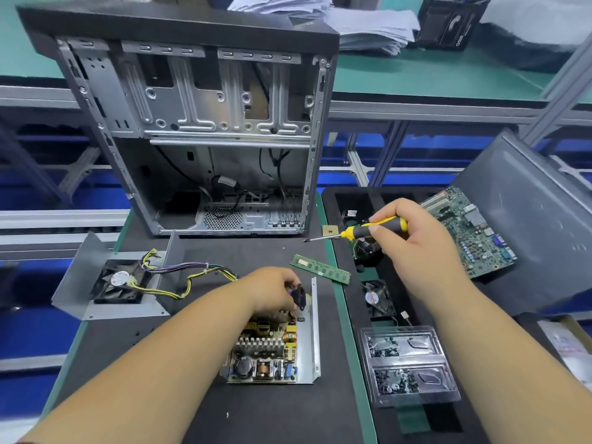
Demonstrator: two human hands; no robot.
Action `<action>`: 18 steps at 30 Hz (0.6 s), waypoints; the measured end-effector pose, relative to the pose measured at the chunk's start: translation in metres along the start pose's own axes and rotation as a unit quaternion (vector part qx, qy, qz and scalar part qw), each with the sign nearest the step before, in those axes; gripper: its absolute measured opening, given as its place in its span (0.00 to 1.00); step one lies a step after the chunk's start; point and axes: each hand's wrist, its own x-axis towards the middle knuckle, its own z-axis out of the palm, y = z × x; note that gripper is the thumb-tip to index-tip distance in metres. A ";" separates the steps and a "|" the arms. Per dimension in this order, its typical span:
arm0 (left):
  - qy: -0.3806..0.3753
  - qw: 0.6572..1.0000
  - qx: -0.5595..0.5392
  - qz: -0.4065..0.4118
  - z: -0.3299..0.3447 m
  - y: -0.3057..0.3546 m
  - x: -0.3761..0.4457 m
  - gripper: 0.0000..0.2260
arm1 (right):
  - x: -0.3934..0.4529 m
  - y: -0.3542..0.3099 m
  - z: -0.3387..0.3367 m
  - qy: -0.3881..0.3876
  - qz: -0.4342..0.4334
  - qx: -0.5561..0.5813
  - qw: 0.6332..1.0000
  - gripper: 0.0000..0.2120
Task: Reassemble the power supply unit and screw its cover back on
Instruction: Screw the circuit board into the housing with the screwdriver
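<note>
Yellow-and-black screwdriver sits in my right hand's grip; my left hand pinches a black socket over the open power supply unit on the desk.

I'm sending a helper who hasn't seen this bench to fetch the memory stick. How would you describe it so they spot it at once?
Start at the open computer case standing at the back. On the black mat in front of it, right of the left hand, lies the memory stick: a thin, bare green strip, unlike the boxed circuit board.
</note>
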 end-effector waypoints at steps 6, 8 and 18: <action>-0.102 0.991 0.079 0.026 -0.001 0.007 0.000 0.13 | 0.006 -0.001 0.013 -0.022 -0.013 0.008 1.000 0.07; -0.073 0.989 0.124 0.039 0.000 0.002 0.000 0.15 | 0.008 0.001 0.019 -0.037 -0.015 -0.004 0.999 0.07; 0.048 0.961 0.229 0.151 -0.010 -0.010 -0.011 0.07 | 0.019 0.021 0.054 -0.132 0.005 -0.141 0.981 0.05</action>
